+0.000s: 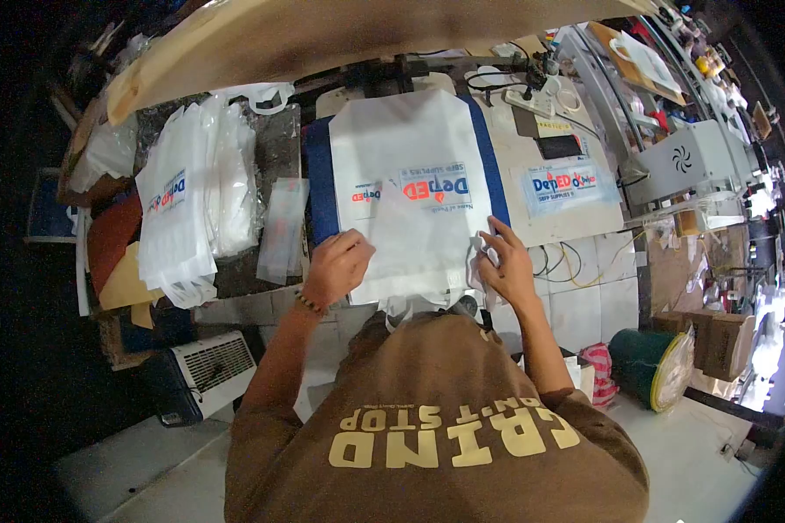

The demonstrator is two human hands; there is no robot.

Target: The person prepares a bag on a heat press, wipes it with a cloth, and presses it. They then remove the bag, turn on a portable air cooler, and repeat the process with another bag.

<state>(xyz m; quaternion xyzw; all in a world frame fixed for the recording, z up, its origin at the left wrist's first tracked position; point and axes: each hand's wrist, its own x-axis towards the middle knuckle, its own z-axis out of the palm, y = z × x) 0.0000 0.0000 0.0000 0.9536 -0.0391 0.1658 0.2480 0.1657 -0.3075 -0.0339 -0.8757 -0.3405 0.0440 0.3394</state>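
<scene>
A white bag (pixel 401 240) with blue and red "DepED" print lies flat on a dark blue pad (pixel 324 187), its handle end towards my body. At its lower left edge my left hand (pixel 342 266) is closed, fingers curled on the bag. My right hand (pixel 504 263) is at the lower right edge, index finger stretched out and the other fingers bent around the bag's white edge. A clear printed film (pixel 560 187) with the same logo lies to the right.
On the left lie stacked white printed bags (pixel 183 192) and clear plastic strips (pixel 282 231). A pale curved board (pixel 349 39) spans overhead. At right are a black phone (pixel 558 146), a power strip (pixel 532 100) and a grey machine (pixel 685 161). Cables hang by the table's edge.
</scene>
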